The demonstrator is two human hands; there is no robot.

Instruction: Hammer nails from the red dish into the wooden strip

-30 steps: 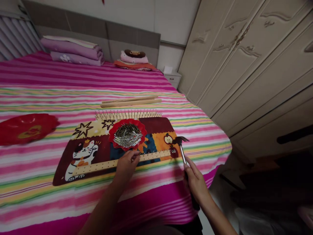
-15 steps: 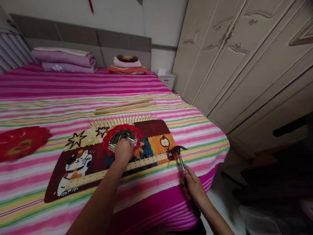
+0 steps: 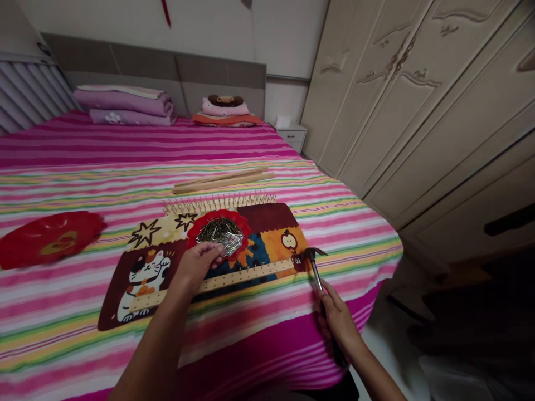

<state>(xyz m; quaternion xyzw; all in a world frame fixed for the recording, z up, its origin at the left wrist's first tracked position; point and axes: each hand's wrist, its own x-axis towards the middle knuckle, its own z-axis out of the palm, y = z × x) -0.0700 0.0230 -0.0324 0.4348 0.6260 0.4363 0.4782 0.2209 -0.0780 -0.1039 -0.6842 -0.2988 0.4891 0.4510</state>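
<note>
My left hand (image 3: 200,264) is closed in a pinch at the near left rim of a red scalloped bowl (image 3: 247,229). Whatever its fingertips hold is too small to make out. Many loose metal nails (image 3: 221,231) fill the bowl. My right hand (image 3: 336,314) is wrapped around the handle of a claw hammer (image 3: 316,273), its head beside the mat's right edge. In front of both hands, a pale wooden strip (image 3: 246,274) with rows of holes lies across a patterned mat (image 3: 115,289). Some nails stand upright in its right part; my left forearm covers another part.
Behind the bowl lies another wooden strip (image 3: 221,203) bristling with upright nails. Several plain wooden strips (image 3: 223,182) rest farther back on the striped bed (image 3: 334,223). A red tray (image 3: 50,236) is at left, folded bedding (image 3: 125,106) near the headboard, a wardrobe (image 3: 376,111) at right.
My left hand has drawn back from among the nails to the bowl's near left rim. My right hand still grips the hammer. The view has shifted slightly.
</note>
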